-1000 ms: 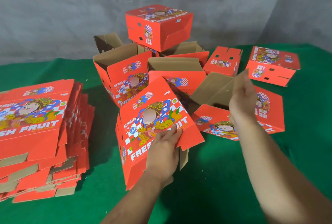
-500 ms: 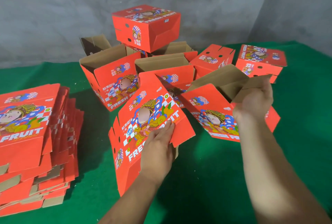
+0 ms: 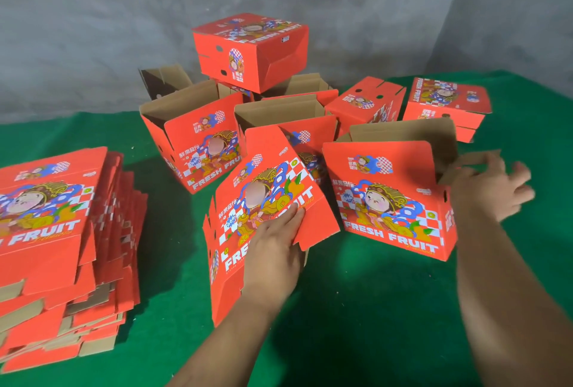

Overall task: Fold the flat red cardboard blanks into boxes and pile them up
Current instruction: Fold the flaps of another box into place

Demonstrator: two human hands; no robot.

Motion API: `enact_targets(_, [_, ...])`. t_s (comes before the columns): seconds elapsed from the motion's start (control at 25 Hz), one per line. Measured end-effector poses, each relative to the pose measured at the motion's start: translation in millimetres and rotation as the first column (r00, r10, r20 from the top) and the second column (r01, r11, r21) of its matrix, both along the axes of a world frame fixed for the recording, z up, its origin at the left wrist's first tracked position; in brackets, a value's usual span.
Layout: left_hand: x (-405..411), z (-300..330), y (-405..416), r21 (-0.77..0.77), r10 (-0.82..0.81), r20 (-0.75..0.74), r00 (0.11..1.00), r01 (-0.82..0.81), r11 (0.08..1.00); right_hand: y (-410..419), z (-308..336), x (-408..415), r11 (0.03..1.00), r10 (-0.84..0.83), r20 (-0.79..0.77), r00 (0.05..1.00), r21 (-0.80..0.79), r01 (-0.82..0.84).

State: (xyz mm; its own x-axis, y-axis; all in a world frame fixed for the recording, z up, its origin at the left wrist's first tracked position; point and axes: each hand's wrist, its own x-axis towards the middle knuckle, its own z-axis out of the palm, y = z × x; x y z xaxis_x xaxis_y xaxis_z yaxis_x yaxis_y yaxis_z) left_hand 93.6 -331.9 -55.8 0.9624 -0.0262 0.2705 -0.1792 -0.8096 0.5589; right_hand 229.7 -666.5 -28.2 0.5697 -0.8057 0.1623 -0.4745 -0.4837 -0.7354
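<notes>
A half-folded red box [image 3: 263, 200] leans at the centre of the green cloth, printed face up. My left hand [image 3: 273, 250] grips its lower right edge, thumb on top and fingers under the flap. To its right an open red box [image 3: 387, 200] stands upright, printed front towards me and brown flaps up. My right hand [image 3: 490, 188] is at that box's right end with fingers spread, touching a brown side flap [image 3: 468, 163]. A tall stack of flat red blanks [image 3: 55, 231] lies at the left.
Behind stand two open folded boxes [image 3: 192, 138] [image 3: 285, 120], with a closed box [image 3: 251, 48] on top of the pile. Two more closed boxes [image 3: 366, 101] [image 3: 446, 101] lie at the back right. The green cloth [image 3: 372, 309] ends at a grey wall [image 3: 93, 30].
The right-hand box has been tipped upright, its printed front now facing me. My right hand moved right and spread its fingers off the flap. My left hand kept its hold.
</notes>
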Motion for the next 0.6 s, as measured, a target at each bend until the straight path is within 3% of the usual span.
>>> enact_targets(0.12, [0, -6, 2, 0.012, -0.020, -0.062, 0.998, 0.020, 1.000, -4, 16, -10, 0.974, 0.207, -0.286, 0.936, -0.026, -0.223])
enact_targets(0.2, [-4, -10, 3, 0.040, -0.054, -0.101, 0.993, 0.058, 0.998, 6, 17, -15, 0.950, 0.310, -0.253, 0.917, 0.034, -0.312])
enact_targets(0.44, [-9, -15, 7, 0.028, -0.088, -0.051, 0.995, 0.089, 0.996, 73, 10, -46, 0.926, 0.362, -0.070, 0.929, 0.142, -0.350])
enact_targets(0.6, [-15, -6, 11, -0.078, -0.069, 0.021, 0.997, 0.071, 0.994, 83, -8, -74, 0.947, 0.242, 0.025, 0.970, 0.210, -0.242])
